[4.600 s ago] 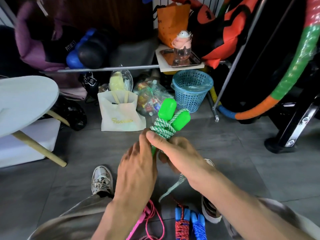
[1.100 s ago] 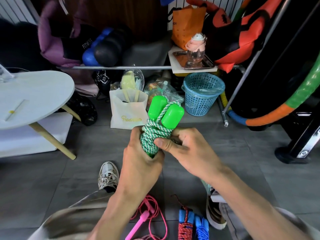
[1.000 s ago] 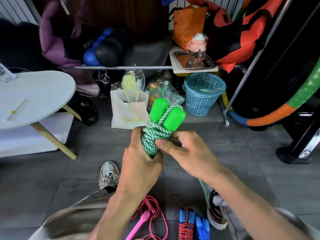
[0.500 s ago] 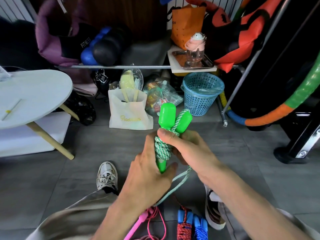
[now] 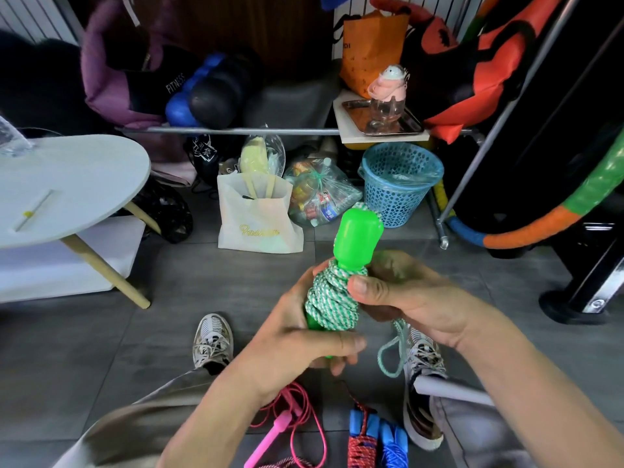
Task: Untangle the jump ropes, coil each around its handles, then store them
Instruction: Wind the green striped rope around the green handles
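A green jump rope (image 5: 332,304) has its green-and-white cord coiled round its two bright green handles (image 5: 358,239). My left hand (image 5: 297,346) grips the lower part of the handles and the coil. My right hand (image 5: 410,293) holds the coil from the right, thumb pressed on the cord. A short loop of loose cord (image 5: 393,352) hangs below my right hand. On the floor by my feet lie a pink jump rope (image 5: 287,423), loose, and a blue-handled rope (image 5: 368,437) wound with red and blue cord.
A white tote bag (image 5: 258,217), a clear bag of bottles (image 5: 319,194) and a blue basket (image 5: 400,180) stand beyond the hands. A round white table (image 5: 67,184) is at the left. A metal rack rail (image 5: 236,131), a colourful hoop (image 5: 553,221) and my shoes (image 5: 212,339) are around.
The loose tail has grown shorter as more cord went round the handles. The bundle has tipped so the handle tops point away, and my right thumb now presses on the coil.
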The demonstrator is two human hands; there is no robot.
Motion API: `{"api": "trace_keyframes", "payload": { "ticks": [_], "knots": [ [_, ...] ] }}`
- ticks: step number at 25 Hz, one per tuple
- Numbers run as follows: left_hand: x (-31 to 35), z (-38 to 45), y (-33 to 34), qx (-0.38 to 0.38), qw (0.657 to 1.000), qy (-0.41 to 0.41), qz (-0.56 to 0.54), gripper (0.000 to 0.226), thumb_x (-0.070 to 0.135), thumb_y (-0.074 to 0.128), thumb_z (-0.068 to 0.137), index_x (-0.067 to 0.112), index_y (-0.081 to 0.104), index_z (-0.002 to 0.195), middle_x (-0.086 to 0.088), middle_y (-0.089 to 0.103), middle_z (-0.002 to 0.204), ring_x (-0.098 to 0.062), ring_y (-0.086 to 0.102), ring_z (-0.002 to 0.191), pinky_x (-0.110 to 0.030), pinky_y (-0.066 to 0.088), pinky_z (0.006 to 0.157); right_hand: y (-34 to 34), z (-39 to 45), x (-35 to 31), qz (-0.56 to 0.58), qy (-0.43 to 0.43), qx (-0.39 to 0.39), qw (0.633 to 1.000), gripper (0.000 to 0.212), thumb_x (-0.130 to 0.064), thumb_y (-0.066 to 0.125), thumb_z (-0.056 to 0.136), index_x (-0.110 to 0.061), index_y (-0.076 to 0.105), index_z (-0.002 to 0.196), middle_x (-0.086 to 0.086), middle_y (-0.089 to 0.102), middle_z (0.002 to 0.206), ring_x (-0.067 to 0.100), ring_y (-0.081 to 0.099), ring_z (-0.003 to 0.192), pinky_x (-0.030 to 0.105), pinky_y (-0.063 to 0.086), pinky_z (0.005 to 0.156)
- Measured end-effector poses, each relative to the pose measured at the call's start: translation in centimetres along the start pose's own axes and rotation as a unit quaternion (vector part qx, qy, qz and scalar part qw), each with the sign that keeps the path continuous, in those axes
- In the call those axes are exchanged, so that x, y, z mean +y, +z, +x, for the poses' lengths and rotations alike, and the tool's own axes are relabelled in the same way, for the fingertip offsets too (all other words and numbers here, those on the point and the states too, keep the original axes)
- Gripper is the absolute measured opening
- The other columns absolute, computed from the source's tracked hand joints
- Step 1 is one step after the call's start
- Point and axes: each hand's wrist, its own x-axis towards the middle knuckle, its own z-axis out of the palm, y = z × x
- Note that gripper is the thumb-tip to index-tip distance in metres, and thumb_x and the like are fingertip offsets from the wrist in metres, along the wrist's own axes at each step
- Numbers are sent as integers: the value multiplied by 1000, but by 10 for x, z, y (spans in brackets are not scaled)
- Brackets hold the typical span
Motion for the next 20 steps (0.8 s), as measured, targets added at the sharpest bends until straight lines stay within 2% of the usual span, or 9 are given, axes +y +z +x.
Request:
{"api": "trace_keyframes", "payload": {
  "ticks": [2, 4, 7, 10, 12, 15, 17, 18, 20],
  "knots": [
    [2, 2, 4, 22, 999, 27, 13, 53, -20, 67, 74, 10, 51, 114, -11, 57, 59, -16, 54, 45, -23, 42, 43, 5, -3, -8, 17, -4, 15, 1000, 14, -19, 57, 79, -13, 70, 77, -12, 62, 57, -4, 52, 51, 6, 37, 50],
    [-2, 4, 3, 77, 995, 48, 44, 44, -19, 66, 71, 8, 52, 103, -14, 56, 59, -20, 52, 44, -26, 43, 43, 6, 1, -4, -15, -2, 51, 999, 16, -26, 60, 80, -15, 71, 75, -12, 56, 56, -3, 41, 47, 8, 31, 45],
    [-12, 10, -2, 199, 964, 62, 164, 40, -9, 67, 67, 19, 52, 91, -9, 57, 60, -22, 51, 44, -31, 42, 44, 4, 9, 12, -167, 1, 140, 976, 33, -40, 63, 87, -11, 66, 72, -7, 51, 55, 5, 41, 52, 16, 30, 49],
    [-20, 11, -2, 300, 901, 54, 308, 44, 3, 67, 70, 29, 50, 101, 5, 64, 66, -18, 62, 60, -32, 46, 55, 14, 14, 22, -264, 10, 171, 949, 44, -37, 56, 96, -6, 58, 66, -7, 52, 51, 5, 43, 51, 23, 32, 51],
    [-22, 11, 2, 328, 861, 48, 385, 50, 8, 65, 73, 30, 43, 113, 1, 68, 75, -31, 64, 74, -36, 47, 61, 21, 14, 22, -254, 34, 194, 947, 44, -38, 56, 96, -10, 57, 63, -11, 47, 43, 0, 41, 45, 18, 28, 48],
    [-25, 13, 7, 328, 824, 58, 458, 58, 11, 61, 76, 31, 30, 120, -10, 67, 77, -43, 62, 77, -43, 48, 64, 23, 13, 22, -183, 41, 219, 958, 47, -47, 63, 86, -10, 59, 59, -13, 47, 42, -1, 40, 43, 15, 28, 48],
    [-19, 14, 8, 303, 844, 83, 435, 56, 10, 66, 77, 31, 34, 117, 0, 67, 77, -32, 64, 76, -35, 46, 63, 19, 12, 22, -173, 9, 235, 956, 49, -46, 65, 85, -7, 58, 57, -8, 50, 48, 3, 40, 46, 19, 29, 49],
    [-16, 13, 6, 269, 886, 83, 368, 53, 9, 70, 76, 30, 40, 115, 5, 67, 78, -22, 65, 74, -31, 46, 65, 17, 12, 21, -161, -6, 229, 960, 46, -44, 65, 85, -7, 58, 57, -7, 50, 49, 3, 39, 46, 18, 29, 48],
    [-8, 9, -1, 133, 984, 60, 106, 47, 4, 75, 72, 20, 54, 110, 6, 68, 82, -13, 64, 74, -28, 53, 71, 14, 11, 18, -87, -36, 179, 979, 33, -35, 62, 84, -13, 60, 60, -9, 50, 49, 1, 40, 45, 13, 30, 45]
  ]
}}
